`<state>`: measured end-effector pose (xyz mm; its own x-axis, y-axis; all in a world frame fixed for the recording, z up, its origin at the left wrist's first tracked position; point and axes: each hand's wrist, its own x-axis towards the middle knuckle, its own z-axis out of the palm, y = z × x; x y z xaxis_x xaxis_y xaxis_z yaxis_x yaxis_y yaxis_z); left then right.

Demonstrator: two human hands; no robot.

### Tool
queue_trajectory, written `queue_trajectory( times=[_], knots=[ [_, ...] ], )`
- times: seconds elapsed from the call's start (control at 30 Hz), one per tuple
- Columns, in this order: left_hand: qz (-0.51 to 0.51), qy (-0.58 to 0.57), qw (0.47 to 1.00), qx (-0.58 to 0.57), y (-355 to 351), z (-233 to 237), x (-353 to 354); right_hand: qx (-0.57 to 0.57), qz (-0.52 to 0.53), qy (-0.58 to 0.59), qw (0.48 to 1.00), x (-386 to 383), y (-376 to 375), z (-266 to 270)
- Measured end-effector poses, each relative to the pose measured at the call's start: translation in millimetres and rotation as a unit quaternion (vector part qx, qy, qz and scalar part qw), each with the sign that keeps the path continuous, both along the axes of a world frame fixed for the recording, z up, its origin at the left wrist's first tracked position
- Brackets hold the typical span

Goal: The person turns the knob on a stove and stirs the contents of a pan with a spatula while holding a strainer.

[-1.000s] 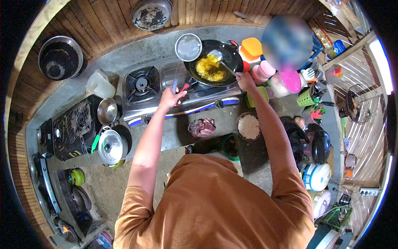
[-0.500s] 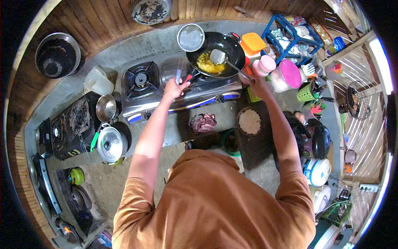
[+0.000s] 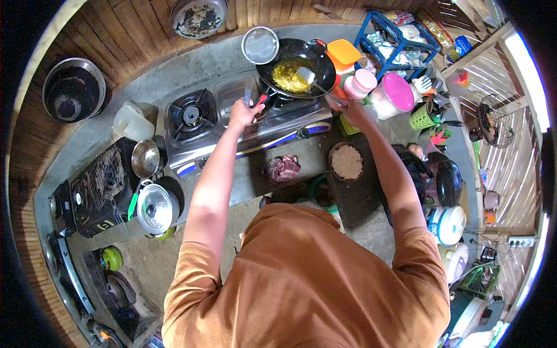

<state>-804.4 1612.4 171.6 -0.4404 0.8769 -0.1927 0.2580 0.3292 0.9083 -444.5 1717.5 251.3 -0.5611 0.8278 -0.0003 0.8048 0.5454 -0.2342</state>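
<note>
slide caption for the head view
Left hand holds strainer and wok by their handles, right hand a spatula in yellow food.

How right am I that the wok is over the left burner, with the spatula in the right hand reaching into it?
One part is wrong: the head view shows the wok over the right burner, not the left burner. The rest stands: the spatula in the right hand reaches into the wok.
</note>
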Motion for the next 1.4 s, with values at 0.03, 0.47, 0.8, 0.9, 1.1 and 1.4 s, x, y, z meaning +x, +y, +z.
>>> queue_trajectory(
  times=[0.03,0.47,0.8,0.9,1.1,1.4],
  knots=[
    [-0.001,0.001,1.0,0.003,1.5,0.3,-1.3,-0.026,0.008,0.055,0.998,-0.9,7.3,-7.4],
    [0.007,0.004,1.0,0.009,-1.2,-3.4,-6.3,0.002,-0.103,0.172,0.98,15.9,32.7,-35.7],
    [0.035,-0.008,0.999,0.018,-5.1,8.3,-7.5,-0.01,-0.093,0.076,0.993,-4.1,43.6,-37.9],
    [0.032,0.017,0.999,0.026,-2.0,-1.4,-9.0,-0.031,-0.127,0.049,0.99,-10.1,41.2,-37.4],
    [0.039,0.015,0.998,0.039,-7.1,-1.3,-6.6,0.083,-0.089,0.069,0.99,-18.0,44.6,-61.5],
    [0.045,0.02,0.999,0.021,-36.2,-4.1,0.7,0.002,-0.014,0.092,0.996,-9.9,33.8,-44.9]
  ],
)
